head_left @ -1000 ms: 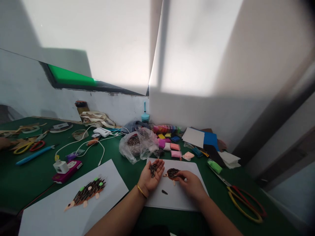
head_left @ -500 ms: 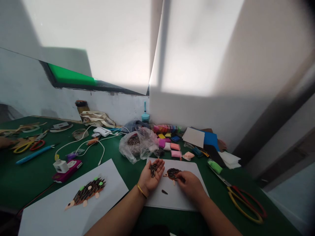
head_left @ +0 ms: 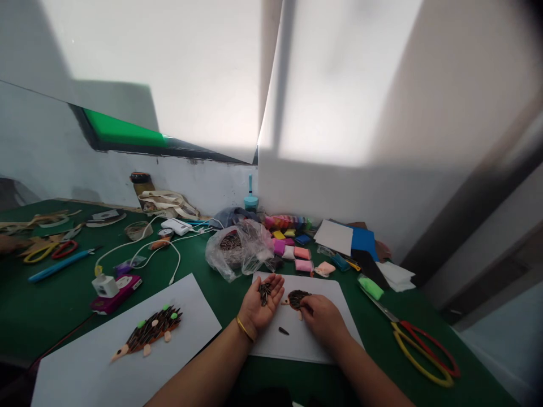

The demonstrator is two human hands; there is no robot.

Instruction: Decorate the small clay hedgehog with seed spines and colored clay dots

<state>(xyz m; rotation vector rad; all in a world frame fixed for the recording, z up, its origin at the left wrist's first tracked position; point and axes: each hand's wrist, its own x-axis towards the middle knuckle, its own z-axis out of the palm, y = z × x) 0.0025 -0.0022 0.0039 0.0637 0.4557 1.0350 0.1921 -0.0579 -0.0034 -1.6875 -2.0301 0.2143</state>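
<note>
My left hand lies palm up and holds a small heap of striped sunflower seeds. My right hand curls over a small clay hedgehog, its fingertips on the seed-covered back. Whether those fingers pinch a seed is hidden. The hedgehog lies on a white sheet, and one loose seed rests between my hands. To the left, a larger white sheet bears a finished hedgehog picture.
A plastic bag of seeds and packets of coloured clay stand beyond my hands on the green mat. Red-and-yellow scissors lie to the right. White cables, a pink power bank and another person's hand are at left.
My right hand has shifted slightly left over the small hedgehog. My left hand and its seeds stay in place.
</note>
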